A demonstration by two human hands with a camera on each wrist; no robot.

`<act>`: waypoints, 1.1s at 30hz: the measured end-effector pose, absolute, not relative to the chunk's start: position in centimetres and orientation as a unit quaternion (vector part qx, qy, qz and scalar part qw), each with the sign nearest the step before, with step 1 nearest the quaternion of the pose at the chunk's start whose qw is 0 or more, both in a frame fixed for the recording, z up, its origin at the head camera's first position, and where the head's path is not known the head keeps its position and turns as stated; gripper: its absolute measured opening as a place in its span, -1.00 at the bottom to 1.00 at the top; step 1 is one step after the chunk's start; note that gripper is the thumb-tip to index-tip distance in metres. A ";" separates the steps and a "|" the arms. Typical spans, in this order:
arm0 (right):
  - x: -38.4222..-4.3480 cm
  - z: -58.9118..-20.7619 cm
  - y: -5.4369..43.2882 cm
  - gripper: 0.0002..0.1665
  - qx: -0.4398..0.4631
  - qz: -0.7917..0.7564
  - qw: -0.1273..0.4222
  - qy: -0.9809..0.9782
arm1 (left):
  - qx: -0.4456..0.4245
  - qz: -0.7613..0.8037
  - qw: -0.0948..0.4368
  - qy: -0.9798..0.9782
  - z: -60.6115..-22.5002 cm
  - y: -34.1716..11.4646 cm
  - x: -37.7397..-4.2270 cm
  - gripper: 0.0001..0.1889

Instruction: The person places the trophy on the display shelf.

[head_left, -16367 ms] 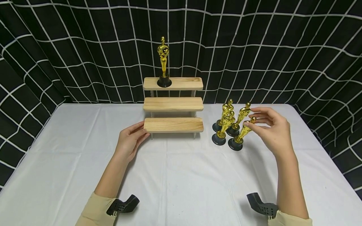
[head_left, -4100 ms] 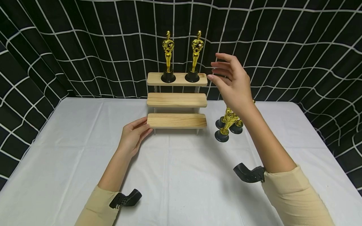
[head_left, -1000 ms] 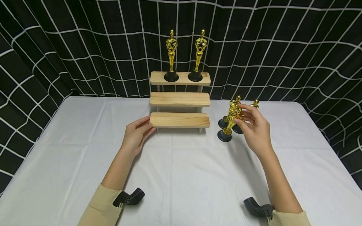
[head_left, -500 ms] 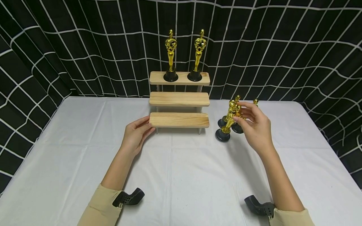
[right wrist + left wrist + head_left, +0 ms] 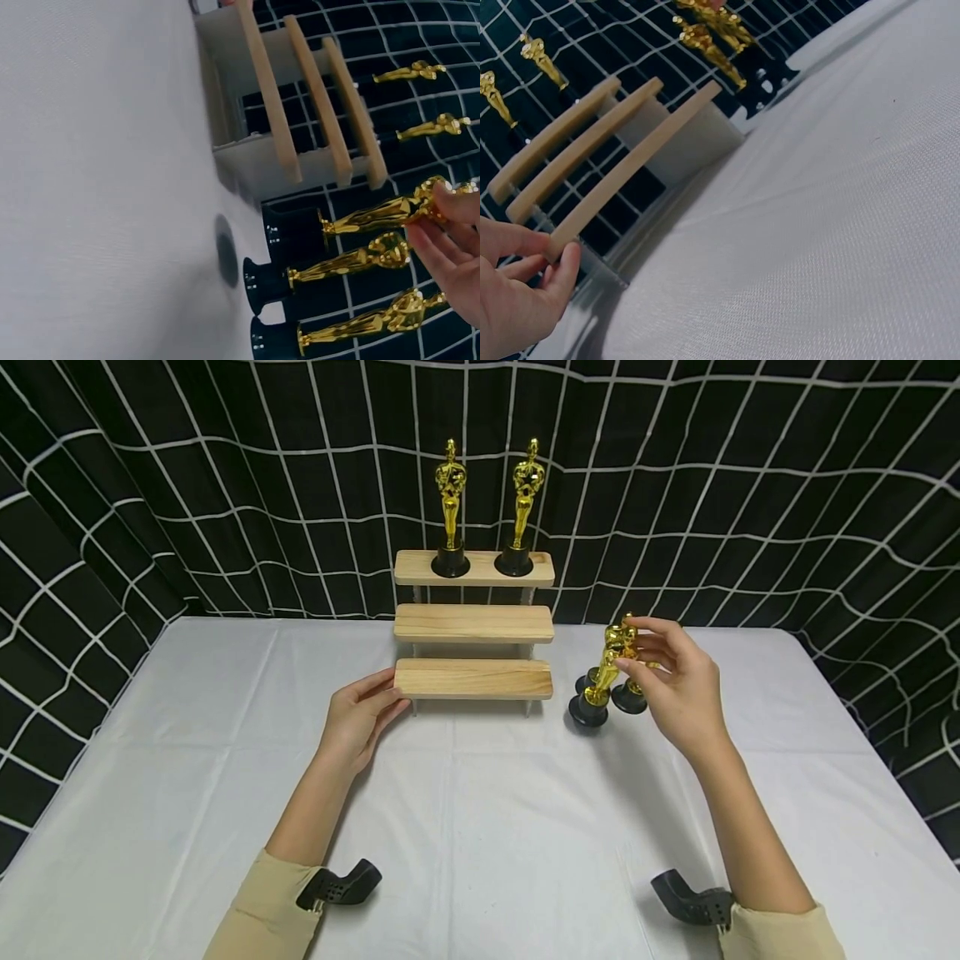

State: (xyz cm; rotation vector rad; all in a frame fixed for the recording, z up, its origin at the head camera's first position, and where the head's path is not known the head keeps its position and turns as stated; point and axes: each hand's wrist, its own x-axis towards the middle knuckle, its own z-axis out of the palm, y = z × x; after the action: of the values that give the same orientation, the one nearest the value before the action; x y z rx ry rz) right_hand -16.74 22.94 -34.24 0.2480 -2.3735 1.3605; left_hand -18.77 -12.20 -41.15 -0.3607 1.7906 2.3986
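Note:
My right hand (image 5: 678, 693) pinches the upper body of a gold trophy statuette (image 5: 601, 685) with a round black base. In the right wrist view its base hangs above the tablecloth, a shadow (image 5: 226, 251) apart from it. Two more statuettes stand close behind, partly hidden; one shows a black base (image 5: 628, 698), and both show beside the held one in the right wrist view. My left hand (image 5: 358, 718) holds the left end of the lowest board of a three-tier wooden stand (image 5: 472, 680), thumb and fingers around the board's edge (image 5: 561, 238).
On the stand's top board two statuettes, one left (image 5: 451, 514) and one right (image 5: 522, 514), stand upright, side by side. The middle board (image 5: 472, 623) and the lowest board are bare. A white cloth (image 5: 480, 827) covers the table; a black curtain with a white grid hangs behind.
Earlier a second statuette went onto the top board and my right hand let it go. It then returned to the group, took the front statuette and has raised it slightly. My left hand stays put.

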 end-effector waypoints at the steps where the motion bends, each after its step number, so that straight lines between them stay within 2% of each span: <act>1: -16.7 -34.1 22.9 -0.44 0.090 0.486 0.197 -0.847 | -0.119 0.794 0.063 0.593 -41.1 -12.2 -18.8 -0.50; 33: -17.4 -30.9 21.7 -0.46 0.113 0.465 0.202 -0.854 | -0.121 0.797 0.061 0.588 -41.2 -12.2 -18.8 -0.49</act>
State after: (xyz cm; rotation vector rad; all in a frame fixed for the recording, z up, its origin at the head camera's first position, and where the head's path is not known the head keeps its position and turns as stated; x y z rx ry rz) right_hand -17.39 21.73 -30.89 0.3161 -2.3861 1.3000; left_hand -18.84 -12.24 -41.24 -0.3650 1.7801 2.4113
